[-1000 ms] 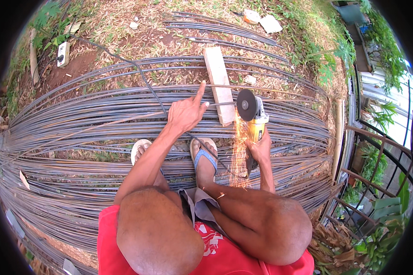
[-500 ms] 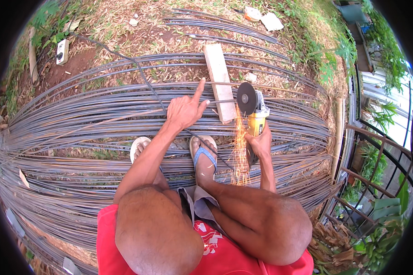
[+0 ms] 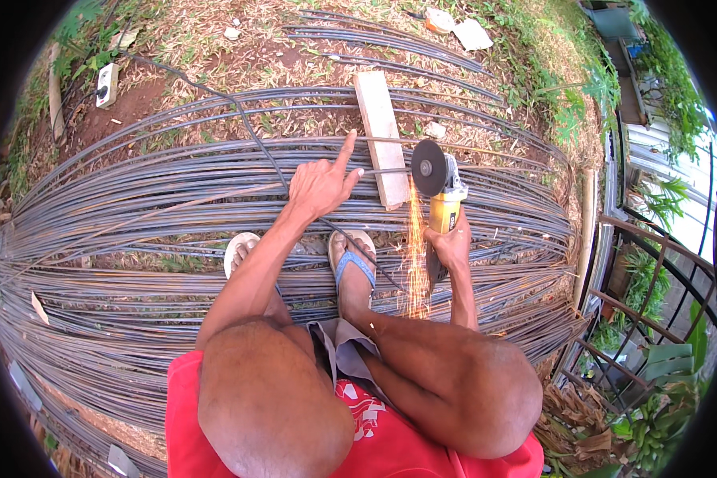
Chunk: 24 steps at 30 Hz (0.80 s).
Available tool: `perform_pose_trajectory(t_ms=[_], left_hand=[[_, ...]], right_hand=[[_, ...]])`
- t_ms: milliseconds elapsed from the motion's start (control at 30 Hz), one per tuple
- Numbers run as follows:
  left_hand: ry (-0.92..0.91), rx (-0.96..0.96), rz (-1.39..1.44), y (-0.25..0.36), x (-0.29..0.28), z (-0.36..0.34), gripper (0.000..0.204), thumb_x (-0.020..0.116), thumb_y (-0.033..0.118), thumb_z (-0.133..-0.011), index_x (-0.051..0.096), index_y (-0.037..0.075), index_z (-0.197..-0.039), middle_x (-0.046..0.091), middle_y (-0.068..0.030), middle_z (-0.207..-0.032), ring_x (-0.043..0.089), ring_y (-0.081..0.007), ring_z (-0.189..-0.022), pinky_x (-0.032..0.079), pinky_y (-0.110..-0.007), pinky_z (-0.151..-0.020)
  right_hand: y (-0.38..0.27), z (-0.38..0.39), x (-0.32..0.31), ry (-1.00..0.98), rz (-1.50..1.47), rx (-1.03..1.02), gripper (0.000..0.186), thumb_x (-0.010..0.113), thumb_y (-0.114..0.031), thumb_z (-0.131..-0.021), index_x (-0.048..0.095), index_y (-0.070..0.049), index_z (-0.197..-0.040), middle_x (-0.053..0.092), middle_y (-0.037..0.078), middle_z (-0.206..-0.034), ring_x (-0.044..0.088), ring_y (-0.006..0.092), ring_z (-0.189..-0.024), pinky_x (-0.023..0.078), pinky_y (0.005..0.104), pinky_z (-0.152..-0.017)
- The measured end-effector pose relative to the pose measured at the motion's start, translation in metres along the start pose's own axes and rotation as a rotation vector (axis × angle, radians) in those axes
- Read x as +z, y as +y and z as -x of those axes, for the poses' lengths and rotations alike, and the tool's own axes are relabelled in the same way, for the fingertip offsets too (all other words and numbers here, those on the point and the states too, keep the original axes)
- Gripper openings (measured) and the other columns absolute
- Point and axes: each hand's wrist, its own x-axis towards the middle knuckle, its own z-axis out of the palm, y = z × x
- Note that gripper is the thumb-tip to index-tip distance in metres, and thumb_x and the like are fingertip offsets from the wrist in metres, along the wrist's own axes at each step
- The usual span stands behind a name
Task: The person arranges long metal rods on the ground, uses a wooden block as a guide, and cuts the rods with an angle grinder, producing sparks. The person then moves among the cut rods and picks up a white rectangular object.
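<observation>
My left hand (image 3: 317,185) grips a steel rod (image 3: 382,172) lying across a pale wooden plank (image 3: 373,107), its index finger stretched forward to a rod above. My right hand (image 3: 450,243) is closed on a yellow angle grinder (image 3: 444,211) with a dark disc (image 3: 429,168) standing upright at that rod, just right of the plank. Orange sparks (image 3: 414,255) spray down from the disc, beside my right sandalled foot (image 3: 354,283). Long bundles of steel rods (image 3: 135,191) lie under and around both hands.
A white power strip (image 3: 107,84) and dark cable (image 3: 179,73) lie at the upper left. More rods (image 3: 374,44) lie farther forward beside pale scraps (image 3: 472,36). At the right stand a metal frame (image 3: 641,319), planters (image 3: 617,64) and plants.
The plank, both hands and the grinder sit slightly higher in the picture than a second ago. The spark stream continues, a little narrower now.
</observation>
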Motion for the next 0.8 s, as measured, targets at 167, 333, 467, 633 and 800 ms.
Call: perform_pose_trajectory(t_ms=[167,333,467,633,800], left_hand=[[-0.004,-0.008,-0.004,0.0,-0.001,0.0,0.08,0.055,0.049,-0.105,0.022,0.015,-0.17,0.065,-0.0202,-0.061,0.063,-0.04,-0.051,0.053,-0.056,-0.054],[0.038,-0.015,0.008,-0.002,0.004,0.0,0.08,0.057,0.048,-0.104,0.023,0.019,-0.17,0.062,-0.0201,-0.056,0.063,-0.042,-0.052,0.052,-0.056,-0.056],[0.049,0.0,0.015,0.0,0.006,-0.001,0.079,0.057,0.048,-0.104,0.023,0.02,-0.17,0.063,-0.0205,-0.057,0.064,-0.0424,-0.054,0.052,-0.056,-0.057],[0.028,-0.037,0.006,-0.006,0.003,0.001,0.08,0.057,0.049,-0.104,0.023,0.02,-0.17,0.063,-0.0204,-0.057,0.064,-0.0426,-0.054,0.052,-0.056,-0.058],[0.032,-0.012,0.007,-0.001,0.006,-0.001,0.08,0.057,0.05,-0.104,0.023,0.02,-0.17,0.063,-0.02,-0.057,0.065,-0.0422,-0.054,0.053,-0.056,-0.058]], right_hand=[[0.01,0.002,-0.002,-0.034,-0.041,-0.017,0.063,0.082,-0.006,-0.07,0.06,-0.001,-0.128,0.074,0.012,-0.103,0.07,0.022,-0.09,0.057,0.0363,-0.084],[0.001,0.011,-0.004,-0.026,-0.036,0.013,0.063,0.083,-0.004,-0.069,0.06,0.001,-0.127,0.075,0.014,-0.105,0.072,0.023,-0.094,0.057,0.0377,-0.086],[-0.001,0.001,-0.005,-0.029,-0.01,0.001,0.062,0.083,-0.002,-0.069,0.06,0.001,-0.127,0.075,0.015,-0.106,0.072,0.0226,-0.094,0.057,0.0379,-0.087],[-0.01,-0.005,0.0,-0.066,0.006,0.047,0.062,0.082,-0.001,-0.07,0.06,0.001,-0.128,0.074,0.015,-0.11,0.071,0.0218,-0.098,0.056,0.0367,-0.09],[0.007,0.009,-0.006,-0.052,-0.055,0.018,0.065,0.082,-0.001,-0.069,0.06,0.001,-0.13,0.074,0.015,-0.109,0.071,0.0232,-0.098,0.056,0.038,-0.091]])
